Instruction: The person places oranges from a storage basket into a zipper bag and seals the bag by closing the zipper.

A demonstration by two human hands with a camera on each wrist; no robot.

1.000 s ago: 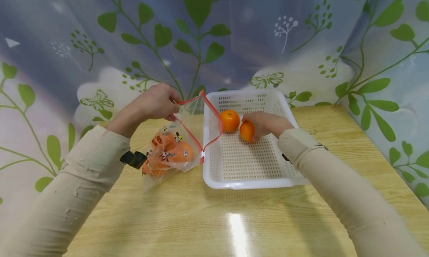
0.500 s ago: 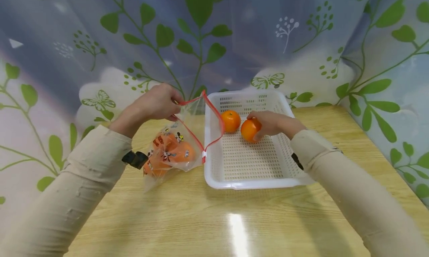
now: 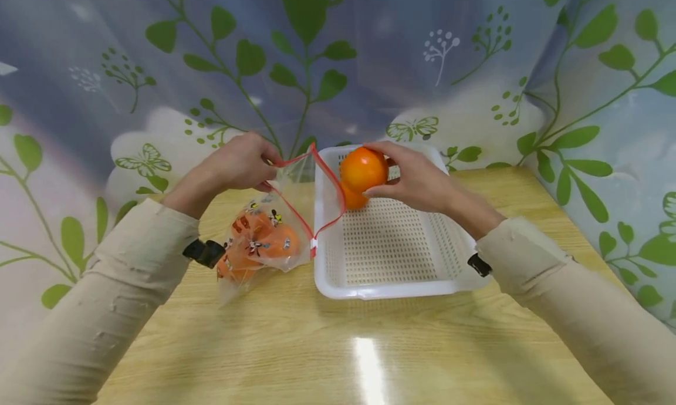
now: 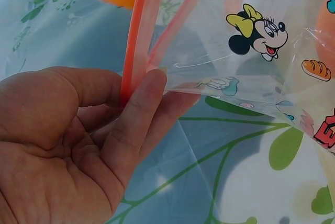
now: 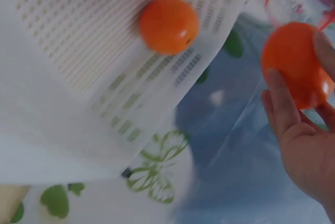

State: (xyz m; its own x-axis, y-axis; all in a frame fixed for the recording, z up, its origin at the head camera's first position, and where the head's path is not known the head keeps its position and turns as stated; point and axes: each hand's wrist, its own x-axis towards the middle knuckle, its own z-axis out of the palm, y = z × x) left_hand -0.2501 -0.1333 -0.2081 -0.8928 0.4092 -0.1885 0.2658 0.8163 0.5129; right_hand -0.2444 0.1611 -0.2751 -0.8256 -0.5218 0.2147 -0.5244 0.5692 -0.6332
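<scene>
- A home-like corner, seemingly a dining spot, though the room itself is hidden.
- A wooden table [image 3: 296,346] with a glossy top.
- A leaf-and-butterfly printed sheet [image 3: 158,70] hung behind it.
- A white plastic basket [image 3: 391,287] and cartoon-printed zip bag [image 3: 264,240] of fruit.

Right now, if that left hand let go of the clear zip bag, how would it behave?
The zip bag would probably slump, since its film looks thin and creased. The oranges inside already weigh down its base, so only the red-edged mouth pinched by the left hand likely collapses.

Bag mouth [image 3: 311,185] gapes open; basket [image 3: 385,287] rim crowds its right side.
</scene>
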